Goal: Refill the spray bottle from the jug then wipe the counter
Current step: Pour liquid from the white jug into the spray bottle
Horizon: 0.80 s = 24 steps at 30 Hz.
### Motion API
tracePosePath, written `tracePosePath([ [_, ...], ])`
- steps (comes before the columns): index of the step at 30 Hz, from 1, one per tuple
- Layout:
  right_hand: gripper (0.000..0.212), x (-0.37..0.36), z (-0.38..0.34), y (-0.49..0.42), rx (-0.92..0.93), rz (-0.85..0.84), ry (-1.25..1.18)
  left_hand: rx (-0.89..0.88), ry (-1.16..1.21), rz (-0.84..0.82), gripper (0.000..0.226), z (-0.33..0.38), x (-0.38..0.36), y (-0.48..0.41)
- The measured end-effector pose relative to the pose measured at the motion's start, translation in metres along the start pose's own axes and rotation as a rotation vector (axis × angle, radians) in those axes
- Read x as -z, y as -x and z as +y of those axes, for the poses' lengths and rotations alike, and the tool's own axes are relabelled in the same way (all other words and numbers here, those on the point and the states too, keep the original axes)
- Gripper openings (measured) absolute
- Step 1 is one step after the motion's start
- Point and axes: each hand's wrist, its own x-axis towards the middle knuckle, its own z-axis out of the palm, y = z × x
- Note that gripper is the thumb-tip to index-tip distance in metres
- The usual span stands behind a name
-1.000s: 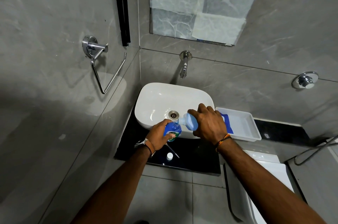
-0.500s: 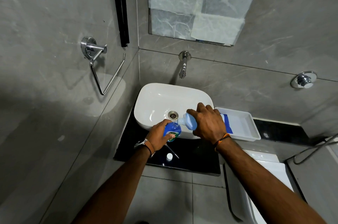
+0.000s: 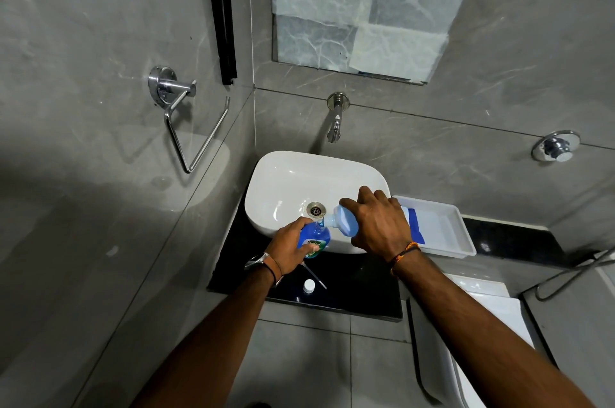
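Black counter (image 3: 361,289), jug (image 3: 344,225) tipped into blue-filled bottle (image 3: 315,239)

Two bare forearms, extended forward and converging: left hand (image 3: 289,245), the lower, fingers wrapped round the spray bottle (image 3: 315,238); right hand (image 3: 379,224), knuckles up, fingers curled over the tilted jug (image 3: 344,224).
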Motion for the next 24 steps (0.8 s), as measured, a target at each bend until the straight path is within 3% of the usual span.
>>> tracePosePath([
  [12, 0.080, -0.015, 0.007, 0.000, 0.000, 0.008, -0.088, -0.005, 0.018, 0.001, 0.049, 0.002, 0.001, 0.000],
  [24, 0.078, -0.055, 0.034, 0.012, -0.136, 0.051, -0.715, 0.033, 0.049, -0.032, 0.048, -0.008, 0.005, 0.010],
])
